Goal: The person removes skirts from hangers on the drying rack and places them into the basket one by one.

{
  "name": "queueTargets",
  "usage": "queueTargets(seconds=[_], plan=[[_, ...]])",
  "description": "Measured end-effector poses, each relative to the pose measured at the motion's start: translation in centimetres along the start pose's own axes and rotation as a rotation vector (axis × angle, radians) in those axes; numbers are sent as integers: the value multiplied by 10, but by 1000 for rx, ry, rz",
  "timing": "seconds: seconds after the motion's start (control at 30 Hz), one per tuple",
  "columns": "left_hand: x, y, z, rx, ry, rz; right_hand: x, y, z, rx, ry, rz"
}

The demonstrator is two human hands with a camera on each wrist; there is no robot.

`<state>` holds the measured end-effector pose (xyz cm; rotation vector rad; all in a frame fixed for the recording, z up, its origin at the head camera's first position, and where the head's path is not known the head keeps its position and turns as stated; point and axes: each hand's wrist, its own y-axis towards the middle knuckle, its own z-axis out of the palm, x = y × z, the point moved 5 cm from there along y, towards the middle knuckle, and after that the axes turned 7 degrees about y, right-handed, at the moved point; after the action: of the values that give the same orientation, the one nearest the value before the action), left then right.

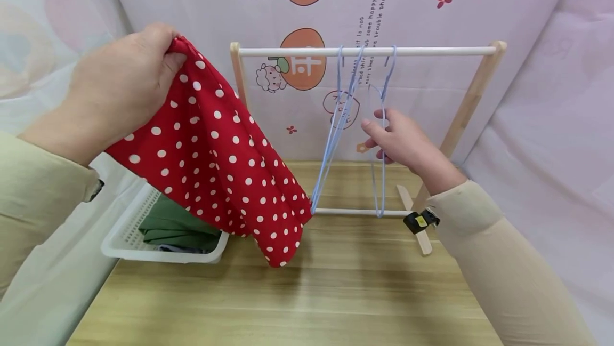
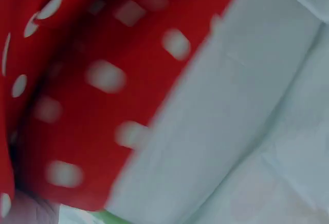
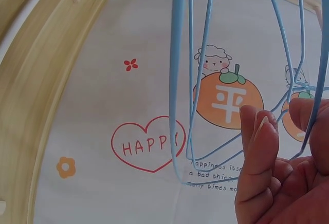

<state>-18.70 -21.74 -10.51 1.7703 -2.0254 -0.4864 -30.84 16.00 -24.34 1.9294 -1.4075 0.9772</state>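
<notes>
My left hand [image 1: 120, 85] pinches the top edge of a red polka-dot cloth [image 1: 225, 149] between thumb and fingers. The cloth hangs down in folds to the right, in front of a basket; blurred, it also fills much of the left wrist view [image 2: 103, 111]. My right hand [image 1: 400, 138] reaches to the rightmost blue wire hanger [image 1: 382, 186] on the rack. Its thumb and fingers are apart around the hanger's wire. In the right wrist view, a gap shows between thumb and fingertips [image 3: 259, 142]. Two more blue hangers [image 1: 331, 143] hang close together to the left.
The rack has a white top rod [image 1: 431, 51], wooden posts [image 1: 467, 101] and a lower white rod. A white basket [image 1: 163, 255] holding green cloth [image 1: 177, 223] stands at the left of the wooden table [image 1: 336, 292]. Printed cloth [image 1: 408, 10] covers the wall behind.
</notes>
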Motion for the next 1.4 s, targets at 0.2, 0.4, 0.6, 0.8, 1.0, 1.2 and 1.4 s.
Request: queueTargets(seconds=[0.2,0.4,0.6,0.8,1.0,1.2,1.4], plan=[[12,2,0,49,0,-46,-2,-2,1,2,18,-3],[31,4,2,209,-147,-175,-3,-8,3,-9,54,-26],[45,4,-2,214,-140,-139,-10,-17,5,-19,107,-38],[61,5,0,177,-103,-107,-21,-24,10,-21,177,-34],[76,2,0,175,-149,-199,-30,-36,17,-46,221,-49],[97,1,-1,137,-207,-301,-34,-48,27,-96,228,-80],[122,2,-2,137,-303,-403,-34,-53,34,-116,240,-80]])
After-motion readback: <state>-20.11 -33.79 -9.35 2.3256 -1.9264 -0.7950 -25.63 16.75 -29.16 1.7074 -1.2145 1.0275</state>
